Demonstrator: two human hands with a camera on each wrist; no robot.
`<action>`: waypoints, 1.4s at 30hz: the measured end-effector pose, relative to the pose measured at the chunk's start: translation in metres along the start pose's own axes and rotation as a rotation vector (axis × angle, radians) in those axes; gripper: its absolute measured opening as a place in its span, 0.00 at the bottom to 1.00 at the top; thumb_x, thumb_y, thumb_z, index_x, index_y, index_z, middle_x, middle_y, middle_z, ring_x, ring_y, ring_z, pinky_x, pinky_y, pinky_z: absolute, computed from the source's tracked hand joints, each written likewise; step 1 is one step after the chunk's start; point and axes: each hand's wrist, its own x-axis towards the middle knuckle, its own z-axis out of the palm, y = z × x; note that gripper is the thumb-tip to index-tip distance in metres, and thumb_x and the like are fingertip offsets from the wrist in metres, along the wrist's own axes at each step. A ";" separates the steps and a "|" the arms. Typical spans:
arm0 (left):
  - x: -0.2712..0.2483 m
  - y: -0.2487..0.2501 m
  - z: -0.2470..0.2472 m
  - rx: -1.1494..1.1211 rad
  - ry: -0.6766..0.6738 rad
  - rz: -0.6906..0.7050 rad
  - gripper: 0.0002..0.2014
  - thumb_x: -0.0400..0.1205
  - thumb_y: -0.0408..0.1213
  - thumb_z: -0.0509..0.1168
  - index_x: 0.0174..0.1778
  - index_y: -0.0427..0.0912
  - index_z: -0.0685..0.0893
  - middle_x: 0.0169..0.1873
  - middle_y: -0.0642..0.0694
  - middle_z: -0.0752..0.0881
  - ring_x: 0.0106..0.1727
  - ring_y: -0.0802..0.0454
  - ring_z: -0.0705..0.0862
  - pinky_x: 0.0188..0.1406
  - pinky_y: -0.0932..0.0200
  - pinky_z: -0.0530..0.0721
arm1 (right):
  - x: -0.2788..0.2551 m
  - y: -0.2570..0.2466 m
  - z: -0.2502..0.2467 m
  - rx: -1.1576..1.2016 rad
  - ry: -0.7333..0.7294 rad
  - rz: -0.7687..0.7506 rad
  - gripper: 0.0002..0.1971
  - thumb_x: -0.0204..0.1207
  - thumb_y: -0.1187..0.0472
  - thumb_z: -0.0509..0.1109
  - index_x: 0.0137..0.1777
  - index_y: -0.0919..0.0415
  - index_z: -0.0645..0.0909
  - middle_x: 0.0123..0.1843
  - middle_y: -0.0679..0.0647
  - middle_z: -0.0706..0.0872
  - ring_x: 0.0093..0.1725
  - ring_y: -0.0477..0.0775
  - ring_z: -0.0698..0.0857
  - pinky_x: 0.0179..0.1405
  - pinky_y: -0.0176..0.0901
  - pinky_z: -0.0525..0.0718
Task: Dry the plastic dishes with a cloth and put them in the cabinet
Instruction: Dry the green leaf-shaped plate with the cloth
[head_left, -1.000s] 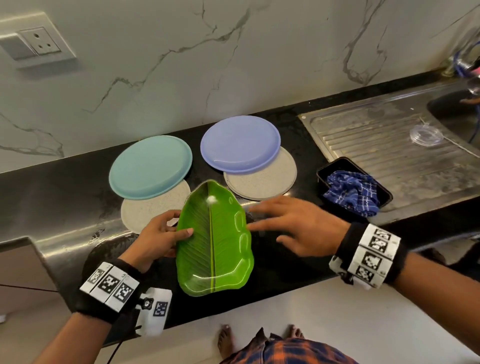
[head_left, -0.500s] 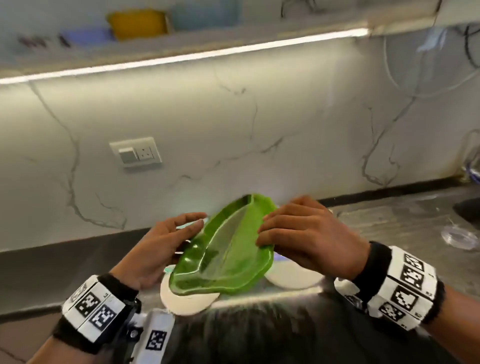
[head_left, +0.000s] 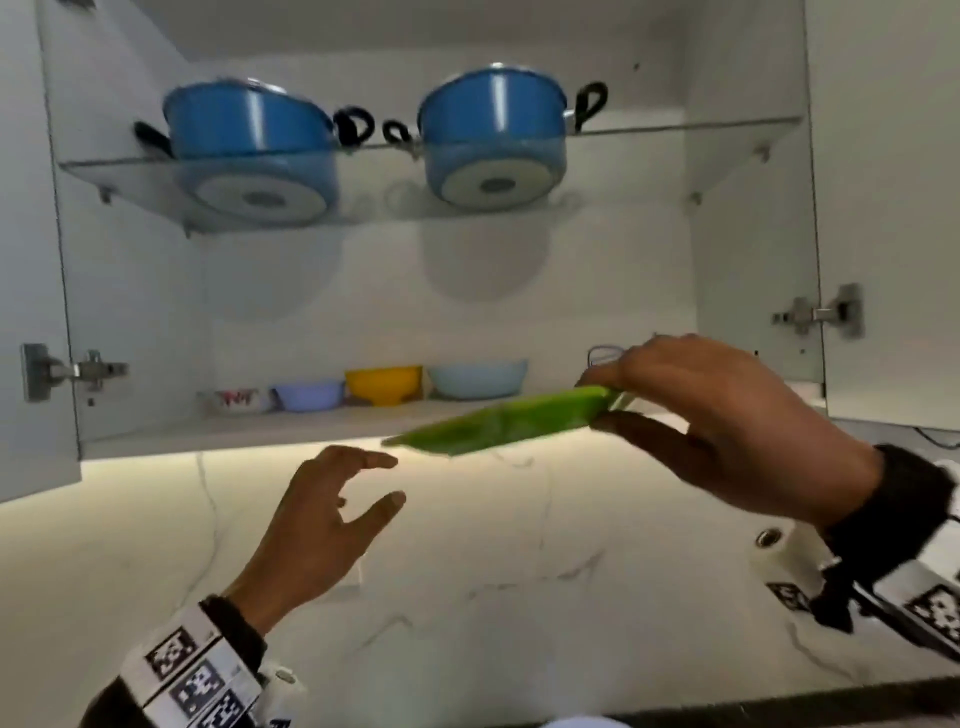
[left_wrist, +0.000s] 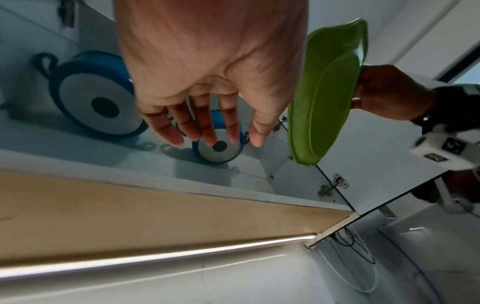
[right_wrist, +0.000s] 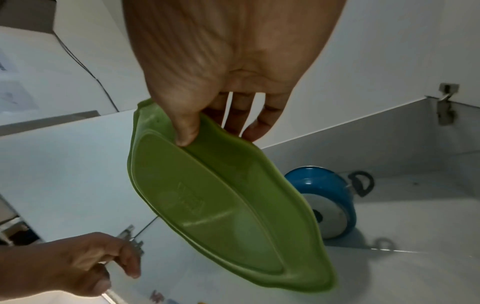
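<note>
You can read no text in these views. The underside of the green leaf-shaped dish (right_wrist: 228, 207) carries an embossed mark, too faint to make out. The wristband (head_left: 197, 680) squares are coded patterns, not letters or numbers.

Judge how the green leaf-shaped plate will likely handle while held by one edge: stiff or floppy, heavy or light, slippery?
Probably stiff: the green leaf-shaped plate juts out unsupported from the right hand without drooping. Likely light, since a thumb-and-fingers pinch at one end carries it. Its smooth surface may be slippery; the left hand hovers open below, not touching.
</note>
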 end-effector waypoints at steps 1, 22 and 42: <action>0.009 0.001 -0.001 0.063 0.040 0.068 0.14 0.77 0.59 0.71 0.57 0.62 0.85 0.55 0.65 0.82 0.59 0.62 0.79 0.53 0.60 0.80 | 0.007 0.011 -0.004 -0.023 0.007 0.003 0.16 0.84 0.50 0.65 0.65 0.58 0.84 0.53 0.49 0.89 0.46 0.54 0.86 0.44 0.52 0.84; 0.119 -0.010 0.091 0.219 0.037 0.173 0.26 0.74 0.67 0.59 0.59 0.56 0.87 0.53 0.58 0.89 0.57 0.53 0.85 0.55 0.46 0.84 | 0.079 0.239 0.070 0.022 -0.226 0.597 0.11 0.83 0.60 0.70 0.64 0.62 0.82 0.54 0.55 0.86 0.51 0.59 0.83 0.55 0.55 0.82; 0.130 -0.022 0.079 0.240 -0.084 0.051 0.35 0.62 0.87 0.49 0.49 0.72 0.89 0.43 0.79 0.83 0.55 0.76 0.78 0.46 0.70 0.78 | 0.106 0.311 0.169 0.928 0.095 1.351 0.14 0.90 0.68 0.53 0.49 0.57 0.79 0.63 0.60 0.80 0.61 0.64 0.79 0.65 0.76 0.76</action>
